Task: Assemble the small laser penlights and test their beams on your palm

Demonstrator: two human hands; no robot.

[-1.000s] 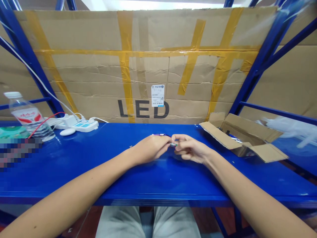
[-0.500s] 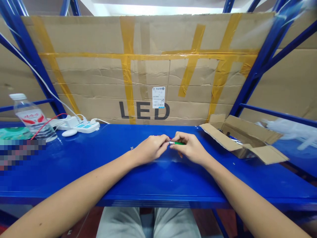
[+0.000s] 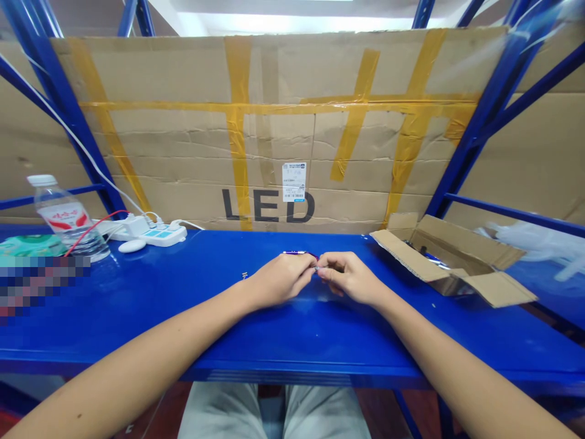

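My left hand (image 3: 286,277) and my right hand (image 3: 350,277) meet over the middle of the blue table, both closed in a fingertip pinch. Between their fingertips a tiny silver piece (image 3: 316,269) shows; the fingers cover most of it. No green barrel is visible now. Just behind my left hand lies a purple pen (image 3: 295,252) with silver parts, its right portion partly hidden by the fingers. Left of my left wrist, a few small metal pieces (image 3: 244,275) rest on the table.
An open cardboard box (image 3: 443,277) with shiny items inside stands at right. Along the left are a water bottle (image 3: 68,219), a power strip (image 3: 167,234), a white oval object (image 3: 132,246) and a green packet (image 3: 31,245). A large cardboard panel (image 3: 196,158) rises behind the blue table (image 3: 292,341).
The green pen barrel seen in my right hand earlier is out of sight. My hands are closer together at the fingertips. More of the purple pen shows behind my left hand.
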